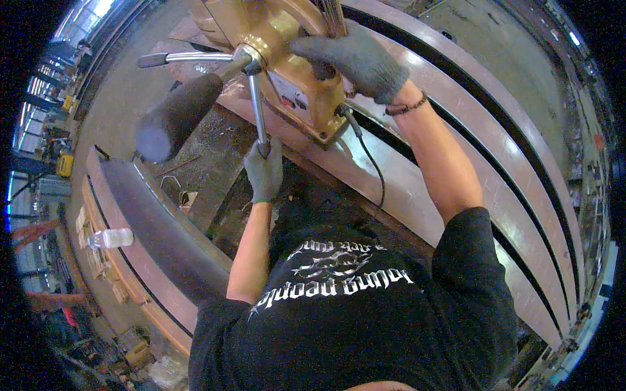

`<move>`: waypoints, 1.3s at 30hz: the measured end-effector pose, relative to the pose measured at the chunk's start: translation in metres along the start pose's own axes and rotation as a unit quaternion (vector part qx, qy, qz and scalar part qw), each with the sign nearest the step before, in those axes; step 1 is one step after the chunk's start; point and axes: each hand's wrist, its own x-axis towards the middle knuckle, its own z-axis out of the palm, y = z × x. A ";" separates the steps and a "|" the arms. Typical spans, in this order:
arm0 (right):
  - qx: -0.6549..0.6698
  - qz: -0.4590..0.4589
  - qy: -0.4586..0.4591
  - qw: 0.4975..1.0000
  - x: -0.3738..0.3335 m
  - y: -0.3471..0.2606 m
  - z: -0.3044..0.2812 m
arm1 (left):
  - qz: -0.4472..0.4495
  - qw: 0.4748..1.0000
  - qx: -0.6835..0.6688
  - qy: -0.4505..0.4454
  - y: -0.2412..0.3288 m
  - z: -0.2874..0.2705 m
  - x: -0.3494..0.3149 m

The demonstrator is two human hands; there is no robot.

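Note:
A gold-coloured magnetic drill (313, 107) stands on a long steel beam (385, 173). Metal spokes with dark grips fan out from its feed hub (250, 57). My left hand (263, 171), in a grey glove, is closed round the end of the spoke (256, 107) that points down toward me. Another spoke's thick dark grip (179, 117) juts up close to the camera. My right hand (365, 62), also gloved, is curled against the upper right side of the drill body; part of its grip is hidden. A black cable (373, 159) hangs from the drill's lower corner.
More long steel beams (515, 163) lie side by side to the right. At the left, a curved-looking dark beam (156, 208) carries a white plastic bottle (112, 238) on its edge. Tools and clutter (130, 345) fill the lower left.

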 end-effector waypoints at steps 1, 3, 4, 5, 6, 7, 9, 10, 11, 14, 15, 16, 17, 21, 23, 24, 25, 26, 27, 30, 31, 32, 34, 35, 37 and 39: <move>-0.003 0.014 0.014 1.000 -0.015 -0.003 -0.004 | -0.009 1.000 -0.002 -0.010 0.011 -0.001 -0.016; 0.042 -0.049 0.004 0.998 -0.047 0.006 -0.018 | -0.008 1.000 0.009 -0.021 0.024 0.004 -0.057; 0.034 -0.033 0.015 0.999 -0.068 0.006 -0.023 | 0.007 0.999 0.021 -0.025 0.025 0.010 -0.076; 0.026 -0.013 0.026 0.999 -0.089 0.008 -0.028 | 0.019 0.999 0.034 -0.031 0.028 0.013 -0.096; 0.030 -0.014 0.037 0.999 -0.110 0.009 -0.032 | 0.002 0.998 0.019 -0.065 0.034 0.013 -0.113; 0.033 -0.018 0.049 0.998 -0.130 0.012 -0.038 | 0.015 0.996 0.039 -0.075 0.037 0.017 -0.133; 0.065 0.013 0.052 0.996 -0.162 0.001 -0.050 | 0.044 0.993 0.078 -0.078 0.039 0.031 -0.165; 0.084 0.027 0.046 0.995 -0.178 0.003 -0.064 | 0.091 0.989 0.053 -0.100 0.036 0.039 -0.185; 0.095 0.019 0.054 0.994 -0.192 0.005 -0.070 | 0.076 0.986 0.042 -0.144 0.040 0.044 -0.202; 0.085 0.087 0.065 0.990 -0.233 0.016 -0.096 | -0.015 0.958 0.031 -0.284 0.072 0.056 -0.252; -0.065 0.180 0.050 0.980 -0.236 -0.007 -0.098 | -0.012 0.949 0.034 -0.312 0.085 0.050 -0.264; -0.025 0.131 0.099 0.986 -0.255 0.019 -0.117 | 0.001 0.918 0.019 -0.397 0.110 0.044 -0.265; -0.003 0.050 0.131 0.990 -0.278 0.056 -0.149 | 0.016 0.878 0.006 -0.479 0.130 0.039 -0.266; -0.232 -0.036 0.158 0.959 -0.309 0.099 -0.194 | 0.115 0.880 -0.118 -0.446 0.118 0.079 -0.313; -0.458 -0.075 0.159 0.871 -0.301 0.044 -0.152 | 0.100 0.873 -0.123 -0.462 0.133 0.074 -0.318; -0.283 0.028 0.214 0.934 -0.300 0.030 -0.126 | 0.060 0.859 -0.121 -0.493 0.141 0.064 -0.312; -0.111 0.136 0.269 0.947 -0.303 0.005 -0.101 | 0.065 0.865 -0.159 -0.472 0.143 0.067 -0.315; -0.165 0.061 0.341 0.923 -0.300 -0.012 -0.064 | 0.067 0.874 -0.189 -0.443 0.141 0.076 -0.320; -0.233 0.052 0.369 0.898 -0.318 -0.006 -0.052 | 0.071 0.879 -0.219 -0.418 0.139 0.082 -0.324; -0.269 0.082 0.421 0.862 -0.372 0.010 -0.005 | 0.165 0.864 -0.260 -0.399 0.131 0.099 -0.329; -0.275 0.100 0.408 0.865 -0.389 0.019 0.009 | 0.178 0.873 -0.251 -0.378 0.131 0.102 -0.329; -0.256 0.089 0.398 0.876 -0.394 0.024 0.030 | 0.194 0.880 -0.240 -0.362 0.126 0.104 -0.328; -0.176 0.130 0.438 0.872 -0.407 0.025 0.042 | 0.169 0.885 -0.204 -0.382 0.124 0.095 -0.326; -0.110 0.175 0.487 0.848 -0.411 0.026 0.036 | 0.132 0.883 -0.175 -0.415 0.128 0.083 -0.318; -0.041 0.188 0.559 0.806 -0.429 0.051 0.006 | 0.083 0.878 -0.144 -0.449 0.136 0.066 -0.309; -0.102 0.286 0.557 0.773 -0.455 0.092 -0.034 | 0.052 0.879 -0.147 -0.451 0.139 0.060 -0.309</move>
